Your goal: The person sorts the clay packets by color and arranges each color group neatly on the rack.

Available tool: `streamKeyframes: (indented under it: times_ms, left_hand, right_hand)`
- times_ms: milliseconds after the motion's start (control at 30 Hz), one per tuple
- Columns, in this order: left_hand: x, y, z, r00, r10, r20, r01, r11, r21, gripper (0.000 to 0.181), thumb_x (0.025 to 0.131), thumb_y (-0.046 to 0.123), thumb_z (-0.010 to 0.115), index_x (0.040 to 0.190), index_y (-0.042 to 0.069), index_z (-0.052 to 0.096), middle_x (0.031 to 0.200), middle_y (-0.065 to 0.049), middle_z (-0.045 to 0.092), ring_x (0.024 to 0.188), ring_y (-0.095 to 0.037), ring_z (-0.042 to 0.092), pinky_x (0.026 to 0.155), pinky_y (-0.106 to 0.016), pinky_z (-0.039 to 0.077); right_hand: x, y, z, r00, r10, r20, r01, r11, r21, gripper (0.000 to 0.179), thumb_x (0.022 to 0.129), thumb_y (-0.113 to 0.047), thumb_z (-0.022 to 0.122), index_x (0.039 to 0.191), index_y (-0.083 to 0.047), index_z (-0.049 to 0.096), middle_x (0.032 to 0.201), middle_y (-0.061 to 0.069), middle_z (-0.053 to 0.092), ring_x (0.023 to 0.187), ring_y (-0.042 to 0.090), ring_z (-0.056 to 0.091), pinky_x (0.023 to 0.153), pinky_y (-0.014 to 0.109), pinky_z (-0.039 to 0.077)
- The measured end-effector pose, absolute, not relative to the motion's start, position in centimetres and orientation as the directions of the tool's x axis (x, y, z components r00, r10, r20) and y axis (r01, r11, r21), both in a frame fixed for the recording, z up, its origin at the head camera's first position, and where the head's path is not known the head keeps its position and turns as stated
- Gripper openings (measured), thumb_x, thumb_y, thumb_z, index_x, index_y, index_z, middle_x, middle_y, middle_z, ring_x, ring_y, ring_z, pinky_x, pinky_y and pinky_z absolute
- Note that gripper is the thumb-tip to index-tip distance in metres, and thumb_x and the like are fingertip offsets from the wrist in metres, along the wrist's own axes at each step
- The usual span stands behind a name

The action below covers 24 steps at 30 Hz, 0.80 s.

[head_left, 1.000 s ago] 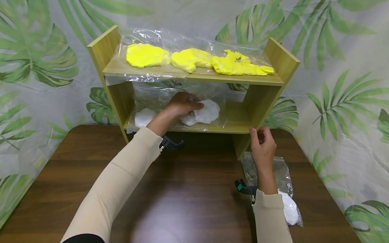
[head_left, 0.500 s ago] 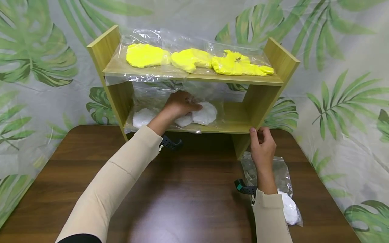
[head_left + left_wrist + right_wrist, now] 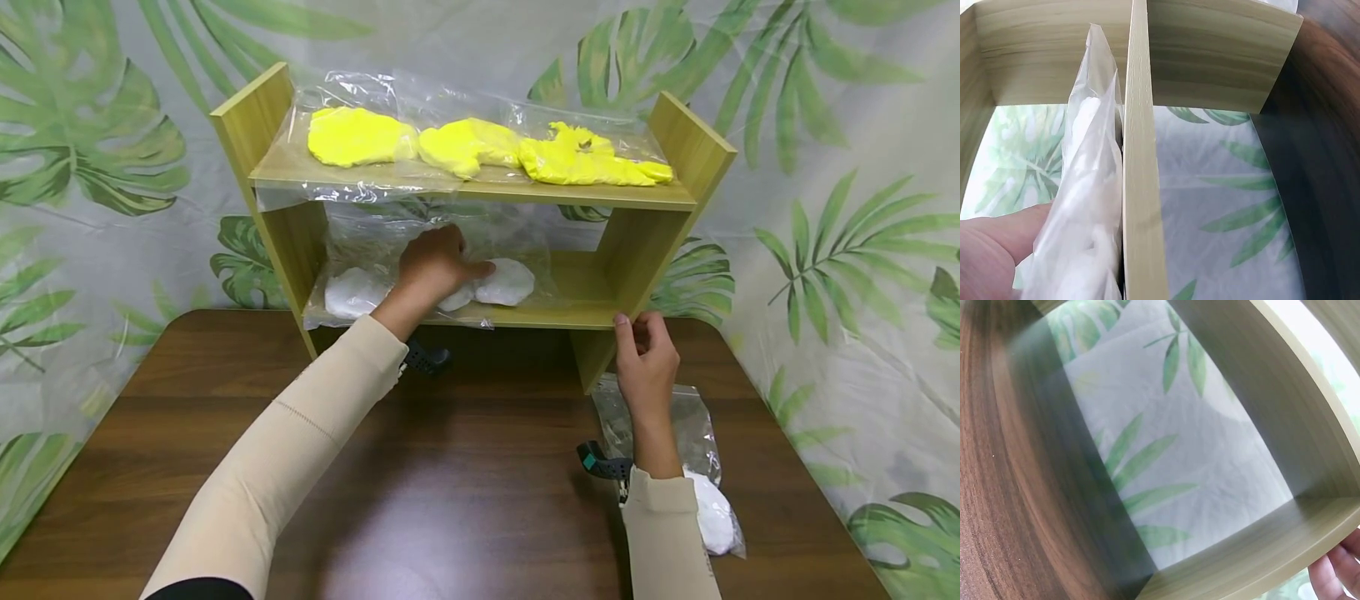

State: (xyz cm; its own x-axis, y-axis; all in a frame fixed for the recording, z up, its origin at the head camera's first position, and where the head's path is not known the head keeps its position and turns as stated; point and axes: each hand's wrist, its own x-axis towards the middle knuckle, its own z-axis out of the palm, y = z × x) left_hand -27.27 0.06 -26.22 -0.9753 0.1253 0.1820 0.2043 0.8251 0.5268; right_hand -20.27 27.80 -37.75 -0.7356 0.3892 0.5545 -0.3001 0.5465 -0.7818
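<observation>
My left hand [image 3: 433, 262] is at the middle shelf, its thumb beside a clear plastic bag of soft white material [image 3: 507, 282]. The thumb lies fairly straight along the bag [image 3: 1085, 206] in the left wrist view; most of the other fingers are hidden. Another white lump in clear plastic [image 3: 354, 292] sits to its left, and part of one more shows under the hand. My right hand [image 3: 647, 358] grips the front edge of the small wooden shelf [image 3: 480, 315] at its lower right, thumb in front, fingers curled by the side panel.
Yellow lumps in clear bags [image 3: 362, 137] lie in a row on the top shelf. On the dark wooden table [image 3: 420, 500], another bagged white lump [image 3: 716, 512] rests beside the right forearm. A leaf-patterned cloth [image 3: 847, 250] hangs behind.
The bagged white lump at my left hand has come down flat onto the middle shelf. The left hand has shifted slightly left off it. My right hand keeps its place on the shelf edge.
</observation>
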Motion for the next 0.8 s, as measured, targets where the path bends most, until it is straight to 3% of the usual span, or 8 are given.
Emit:
streamKeyframes:
  times_ms: [167, 533, 800]
  left_hand:
    - [-27.3, -0.1, -26.2, -0.977, 0.118, 0.175, 0.192, 0.843, 0.503, 0.050, 0.080, 0.054, 0.071, 0.088, 0.010, 0.049, 0.082, -0.008, 0.055, 0.072, -0.025, 0.053, 0.061, -0.038, 0.042]
    - [-26.7, -1.1, -25.5, -0.959, 0.113, 0.261, 0.239, 0.817, 0.525, 0.045, 0.085, 0.044, 0.067, 0.102, 0.007, 0.051, 0.092, -0.010, 0.058, 0.085, -0.030, 0.057, 0.072, -0.043, 0.046]
    - [-25.4, -1.6, -24.9, -0.926, 0.128, 0.355, 0.313, 0.784, 0.536, 0.040, 0.087, 0.040, 0.066, 0.104, 0.006, 0.054, 0.085, -0.009, 0.059, 0.075, -0.028, 0.054, 0.068, -0.041, 0.044]
  right_hand:
    - [-20.2, 27.8, -37.7, -0.737, 0.392, 0.551, -0.296, 0.546, -0.784, 0.035, 0.096, -0.039, 0.058, 0.102, -0.005, 0.061, 0.090, 0.006, 0.066, 0.078, 0.003, 0.059, 0.068, 0.023, 0.047]
    - [-20.2, 27.7, -37.6, -0.733, 0.386, 0.561, -0.303, 0.552, -0.776, 0.033, 0.095, -0.037, 0.058, 0.102, -0.004, 0.061, 0.090, 0.007, 0.066, 0.077, 0.002, 0.059, 0.067, 0.018, 0.045]
    - [-20.3, 27.8, -37.6, -0.724, 0.400, 0.562, -0.293, 0.559, -0.776, 0.032, 0.095, -0.035, 0.059, 0.100, -0.004, 0.062, 0.090, 0.008, 0.067, 0.078, 0.000, 0.059, 0.068, 0.014, 0.045]
